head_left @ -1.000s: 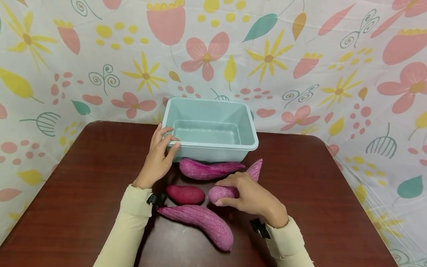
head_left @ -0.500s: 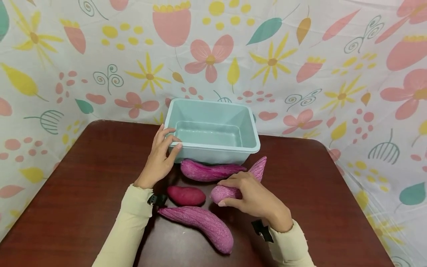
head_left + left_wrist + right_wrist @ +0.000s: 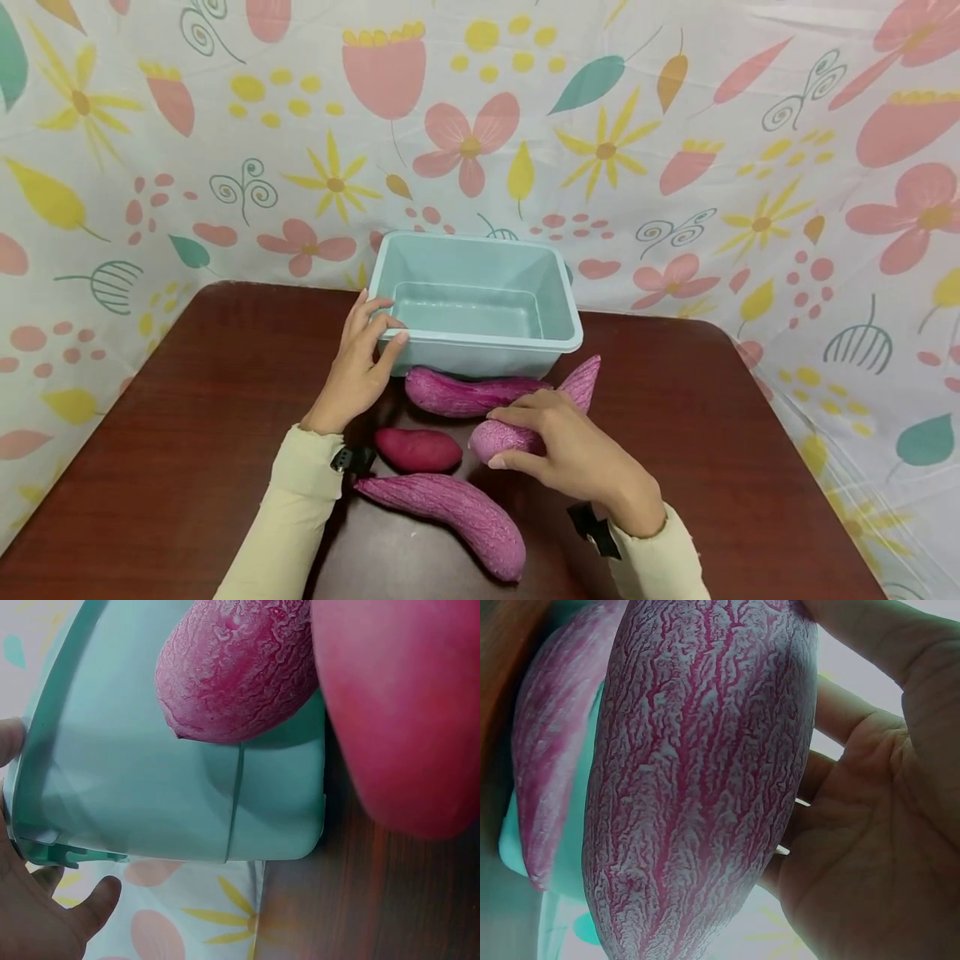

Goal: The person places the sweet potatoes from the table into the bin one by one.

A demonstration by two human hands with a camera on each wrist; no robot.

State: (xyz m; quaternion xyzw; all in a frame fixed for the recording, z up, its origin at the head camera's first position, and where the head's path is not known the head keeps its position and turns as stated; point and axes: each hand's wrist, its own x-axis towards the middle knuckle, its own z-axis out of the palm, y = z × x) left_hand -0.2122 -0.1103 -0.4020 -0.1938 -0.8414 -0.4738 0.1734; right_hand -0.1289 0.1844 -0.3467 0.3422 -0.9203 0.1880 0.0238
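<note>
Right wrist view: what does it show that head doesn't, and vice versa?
Only the right wrist view: the palm of the right hand and the middle of the held vegetable, hidden by that hand in the head view.
Only the head view: the left hand, the inside of the bin, the red vegetable and the nearest curved vegetable.
Both: right hand, held vegetable, bin, vegetable beside the bin, floral cloth.

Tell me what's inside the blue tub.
Inside the blue tub, bare floor shows; fingers of the left hand overhang the rim. The near wall covers its inner face and adjoining floor.
</note>
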